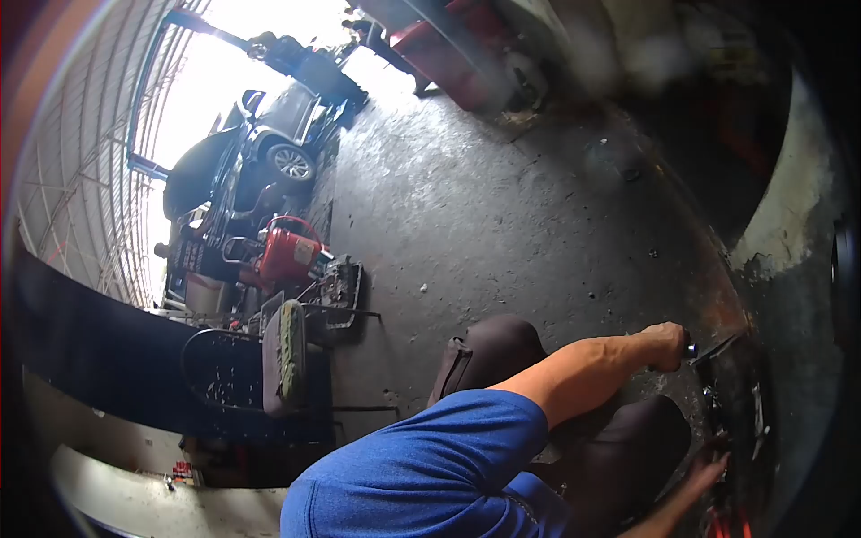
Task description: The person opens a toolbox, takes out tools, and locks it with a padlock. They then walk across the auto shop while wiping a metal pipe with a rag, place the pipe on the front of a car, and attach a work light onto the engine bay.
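You're in a vehicle repair workshop: a car (287, 117) with its wheel (291, 162) showing, a red machine (289, 255) beside metal parts (341, 291), and a worn concrete floor (466, 215) (scuffed and stained) under ribbed metal roofing (76, 134).

No words, brands or numbers can be read. A small pale label on the red container (285, 255) is too small to make out, and the reddish marks on the dark surface (191, 257) beside that container are too blurred to read.
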`<state>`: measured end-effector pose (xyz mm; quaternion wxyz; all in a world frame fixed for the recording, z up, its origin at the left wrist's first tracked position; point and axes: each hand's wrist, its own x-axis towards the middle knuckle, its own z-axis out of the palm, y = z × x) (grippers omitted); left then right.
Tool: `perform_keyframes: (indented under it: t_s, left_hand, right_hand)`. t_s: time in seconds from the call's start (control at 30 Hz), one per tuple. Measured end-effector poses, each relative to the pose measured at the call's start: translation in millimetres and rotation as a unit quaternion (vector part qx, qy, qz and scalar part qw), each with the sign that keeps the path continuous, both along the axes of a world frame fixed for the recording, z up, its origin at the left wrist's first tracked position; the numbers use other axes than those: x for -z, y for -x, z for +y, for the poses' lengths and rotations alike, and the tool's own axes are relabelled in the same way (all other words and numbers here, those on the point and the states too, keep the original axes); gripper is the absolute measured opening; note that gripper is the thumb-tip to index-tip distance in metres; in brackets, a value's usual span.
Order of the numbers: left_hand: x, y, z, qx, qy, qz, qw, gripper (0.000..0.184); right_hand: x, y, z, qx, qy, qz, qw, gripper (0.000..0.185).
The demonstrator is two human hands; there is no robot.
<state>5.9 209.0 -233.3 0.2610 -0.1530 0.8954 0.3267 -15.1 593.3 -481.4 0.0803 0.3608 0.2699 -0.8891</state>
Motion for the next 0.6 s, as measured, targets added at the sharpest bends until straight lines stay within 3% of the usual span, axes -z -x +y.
perform_keyframes:
  t_s: [0.03, 0.1, 0.13, 0.17, 0.2, 0.23, 0.27, 0.3, 0.37, 0.43, 0.5, 0.53, 0.57, 0.6]
  left_hand:
    - [-6.0, 0.9, 4.7, 0.012, -0.015, 0.008, 1.0, 0.04]
    - [-2.2, 10.5, 11.3, 0.066, 0.051, 0.001, 0.997, 0.046]
    - [-4.0, 18.4, 10.2, 0.04, 0.024, -0.03, 0.998, 0.045]
    - [20.3, 27.9, 9.0, 0.076, 0.055, -0.019, 0.995, 0.038]
    - [-19.0, 33.7, 11.8, 0.093, 0.072, -0.06, 0.991, 0.029]
    - [-19.5, 40.0, 11.3, 0.098, 0.083, -0.01, 0.992, 0.022]
    - [-13.0, 47.8, 9.2, 0.121, 0.09, -0.004, 0.989, 0.028]
    - [24.2, 53.3, -3.5, 0.162, 0.072, 0.047, 0.983, 0.039]
    - [-16.2, 59.6, 9.1, 0.106, 0.042, 0.024, 0.993, 0.056]
    - [-0.7, 60.5, 2.8, 0.142, 0.051, 0.082, 0.985, 0.063]
    - [9.4, 71.0, 12.3, 0.145, 0.056, 0.099, 0.983, 0.066]
    - [10.3, 73.6, 18.8, 0.131, 0.07, 0.116, 0.982, 0.068]
    - [12.1, 77.9, 27.7, 0.139, 0.067, 0.113, 0.982, 0.068]
    - [6.7, 84.9, 41.6, 0.117, 0.073, 0.111, 0.984, 0.071]
  right_hand:
    - [-5.9, 4.0, 10.1, -0.046, -0.022, 0.069, 0.996, 0.031]
    - [-36.1, 23.9, 12.6, -0.062, 0.047, 0.115, 0.99, 0.031]
    - [-57.0, 29.5, 9.1, -0.093, 0.052, 0.127, 0.986, 0.03]
    - [-124.5, 32.9, -18.8, -0.077, -0.016, 0.034, 0.996, 0.025]
    - [-145.4, 44.0, -32.4, -0.026, 0.029, 0.038, 0.999, 0.018]
    - [-121.3, 54.7, -5.0, -0.105, 0.045, 0.095, 0.989, 0.015]
    - [-150.6, 55.1, -13.0, -0.102, -0.024, 0.04, 0.994, 0.014]
    - [-156.4, 57.6, -13.1, -0.109, -0.067, 0.015, 0.992, 0.013]
    - [-153.4, 53.5, -5.2, -0.115, -0.109, 0.029, 0.987, 0.02]
    - [-183.1, 42.3, -13.6, -0.165, -0.215, 0.045, 0.962, 0.023]
    - [-161.3, 46.2, -2.9, -0.226, -0.297, 0.039, 0.927, 0.024]
    - [-153.5, 46.0, -1.6, -0.257, -0.39, 0.046, 0.883, 0.024]
    - [-145.3, 45.3, -1.2, -0.252, -0.39, 0.04, 0.885, 0.024]
    - [-130.4, 44.7, 1.0, -0.329, -0.469, 0.04, 0.819, 0.024]
